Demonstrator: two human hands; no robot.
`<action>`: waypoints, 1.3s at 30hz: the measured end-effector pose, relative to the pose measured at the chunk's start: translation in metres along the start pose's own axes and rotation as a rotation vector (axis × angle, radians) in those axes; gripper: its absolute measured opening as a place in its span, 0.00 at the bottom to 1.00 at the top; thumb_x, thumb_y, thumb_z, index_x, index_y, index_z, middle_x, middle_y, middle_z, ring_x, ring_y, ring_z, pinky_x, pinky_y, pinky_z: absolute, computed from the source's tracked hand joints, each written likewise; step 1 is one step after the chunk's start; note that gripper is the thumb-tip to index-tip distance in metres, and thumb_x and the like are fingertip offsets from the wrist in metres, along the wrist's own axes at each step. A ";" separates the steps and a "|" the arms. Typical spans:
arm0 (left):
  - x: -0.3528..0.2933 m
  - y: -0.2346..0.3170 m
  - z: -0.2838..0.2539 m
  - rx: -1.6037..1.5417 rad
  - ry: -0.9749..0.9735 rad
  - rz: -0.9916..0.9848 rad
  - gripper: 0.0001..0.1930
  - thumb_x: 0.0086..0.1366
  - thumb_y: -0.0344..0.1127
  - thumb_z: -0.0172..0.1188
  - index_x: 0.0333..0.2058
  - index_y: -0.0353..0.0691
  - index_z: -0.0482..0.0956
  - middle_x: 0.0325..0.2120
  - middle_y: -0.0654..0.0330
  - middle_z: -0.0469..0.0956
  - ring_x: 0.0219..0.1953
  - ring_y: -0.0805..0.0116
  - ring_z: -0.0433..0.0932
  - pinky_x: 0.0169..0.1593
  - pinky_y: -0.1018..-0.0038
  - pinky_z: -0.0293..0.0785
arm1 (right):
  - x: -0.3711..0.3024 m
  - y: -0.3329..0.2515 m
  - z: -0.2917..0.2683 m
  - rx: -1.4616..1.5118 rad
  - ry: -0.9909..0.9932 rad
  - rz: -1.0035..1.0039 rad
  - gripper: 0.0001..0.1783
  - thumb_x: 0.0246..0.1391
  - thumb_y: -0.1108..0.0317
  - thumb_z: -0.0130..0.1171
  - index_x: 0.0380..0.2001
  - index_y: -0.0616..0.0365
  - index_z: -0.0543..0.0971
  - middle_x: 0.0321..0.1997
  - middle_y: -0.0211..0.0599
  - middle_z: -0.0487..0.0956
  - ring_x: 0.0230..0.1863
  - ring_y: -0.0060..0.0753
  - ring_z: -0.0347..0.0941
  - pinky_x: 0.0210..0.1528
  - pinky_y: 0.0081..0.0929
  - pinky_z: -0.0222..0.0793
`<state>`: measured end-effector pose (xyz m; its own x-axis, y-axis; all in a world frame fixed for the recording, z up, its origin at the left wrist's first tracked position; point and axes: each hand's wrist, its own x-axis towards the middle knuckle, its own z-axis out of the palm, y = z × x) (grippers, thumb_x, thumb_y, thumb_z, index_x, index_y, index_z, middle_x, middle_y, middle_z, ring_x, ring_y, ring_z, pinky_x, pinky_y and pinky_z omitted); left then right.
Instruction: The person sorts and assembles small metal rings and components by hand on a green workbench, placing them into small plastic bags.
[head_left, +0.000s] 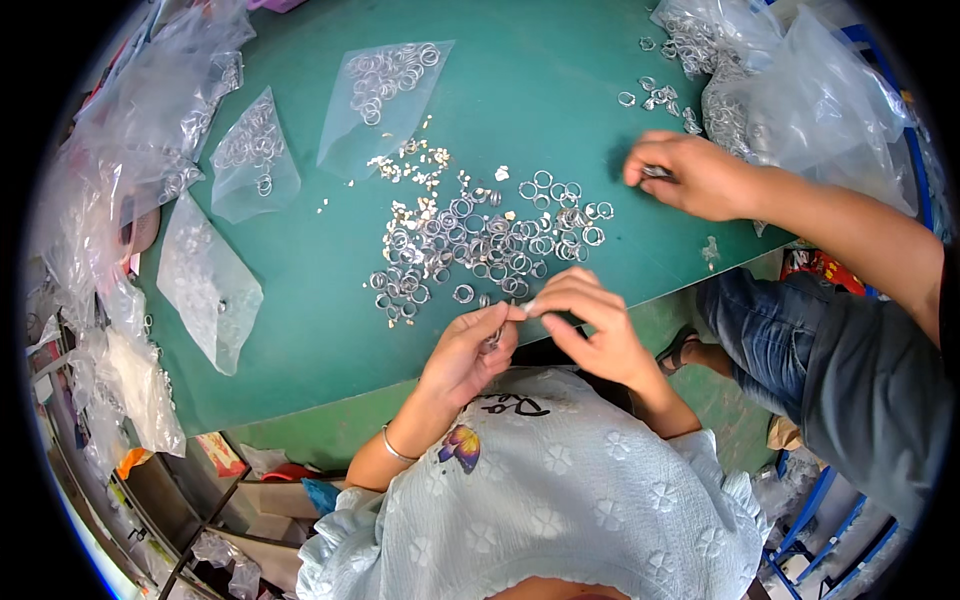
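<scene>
At the table's near edge, my left hand (466,350) is closed, with metal rings (491,341) held in its curled fingers. Its thumb and fingertip meet close to my right hand (598,322), whose thumb and forefinger pinch a small whitish piece (529,306). I cannot make out exactly what that piece is. Just beyond both hands spreads a loose pile of silver rings (470,226), mixed with cream-coloured chips (428,160) along its far and left sides.
On the green table (330,290), clear plastic bags (385,90) bearing rings lie at the left. Bulging bags (820,100) crowd the far right beside loose rings (658,95). A co-worker's hand (695,175) at the right holds small metal pieces. Shelves (190,500) stand lower left.
</scene>
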<state>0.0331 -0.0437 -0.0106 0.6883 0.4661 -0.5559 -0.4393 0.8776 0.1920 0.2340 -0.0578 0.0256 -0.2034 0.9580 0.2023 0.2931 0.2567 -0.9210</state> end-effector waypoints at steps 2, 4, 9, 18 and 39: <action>-0.006 0.002 0.004 0.094 -0.036 0.002 0.12 0.70 0.37 0.50 0.42 0.35 0.76 0.21 0.65 0.71 0.18 0.81 0.63 0.23 0.84 0.60 | -0.008 0.010 -0.010 -0.125 -0.004 0.114 0.07 0.49 0.79 0.58 0.34 0.61 0.79 0.31 0.39 0.78 0.35 0.41 0.73 0.43 0.33 0.66; -0.008 -0.001 0.022 0.166 0.129 0.069 0.11 0.69 0.35 0.51 0.42 0.33 0.76 0.21 0.66 0.69 0.19 0.81 0.61 0.22 0.85 0.57 | -0.015 0.016 -0.015 -0.214 -0.027 0.181 0.06 0.50 0.78 0.58 0.33 0.62 0.78 0.30 0.41 0.78 0.32 0.44 0.72 0.40 0.34 0.67; -0.006 -0.002 0.027 0.218 0.166 0.162 0.10 0.68 0.33 0.52 0.41 0.33 0.76 0.19 0.67 0.64 0.19 0.82 0.58 0.20 0.85 0.54 | -0.023 0.015 -0.018 -0.297 0.075 0.210 0.06 0.50 0.77 0.58 0.34 0.63 0.78 0.31 0.43 0.77 0.34 0.46 0.71 0.41 0.37 0.66; 0.002 -0.005 0.008 0.168 -0.066 0.102 0.12 0.70 0.35 0.51 0.44 0.33 0.74 0.21 0.67 0.63 0.19 0.83 0.57 0.18 0.86 0.51 | -0.026 0.032 -0.018 -0.605 0.348 0.149 0.14 0.49 0.76 0.59 0.42 0.63 0.76 0.43 0.45 0.74 0.44 0.48 0.69 0.48 0.38 0.64; 0.047 0.013 0.043 0.954 0.217 0.558 0.12 0.66 0.25 0.50 0.46 0.37 0.77 0.31 0.67 0.73 0.18 0.83 0.59 0.20 0.84 0.56 | -0.008 0.072 -0.073 -0.592 0.472 0.152 0.12 0.47 0.73 0.62 0.39 0.58 0.79 0.44 0.39 0.77 0.49 0.43 0.71 0.55 0.36 0.61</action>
<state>0.0848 -0.0053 0.0008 0.3780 0.8724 -0.3098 0.0307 0.3226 0.9460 0.3250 -0.0377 -0.0179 0.2602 0.9070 0.3310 0.7636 0.0166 -0.6455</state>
